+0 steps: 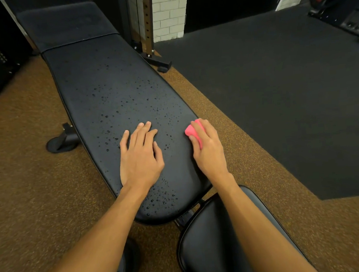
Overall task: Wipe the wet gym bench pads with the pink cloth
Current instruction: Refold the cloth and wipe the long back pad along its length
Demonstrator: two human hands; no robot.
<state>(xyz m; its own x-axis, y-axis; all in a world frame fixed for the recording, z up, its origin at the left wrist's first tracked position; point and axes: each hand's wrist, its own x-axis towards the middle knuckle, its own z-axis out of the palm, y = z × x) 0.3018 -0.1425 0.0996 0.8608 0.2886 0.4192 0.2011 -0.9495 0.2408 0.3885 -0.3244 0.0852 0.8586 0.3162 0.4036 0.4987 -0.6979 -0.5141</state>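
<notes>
A long black back pad runs from the upper left toward me, dotted with water droplets over its middle and near end. A smaller black seat pad sits at the bottom, partly under my right forearm. My left hand lies flat on the back pad with its fingers spread. My right hand grips a folded pink cloth at the pad's right edge, and the cloth touches the pad surface. Most of the cloth is hidden under my fingers.
A further dark pad stands beyond the seam at the top left. The bench foot sticks out on the left over brown speckled flooring. A rack upright and its base stand behind the bench. Black rubber matting covers the right.
</notes>
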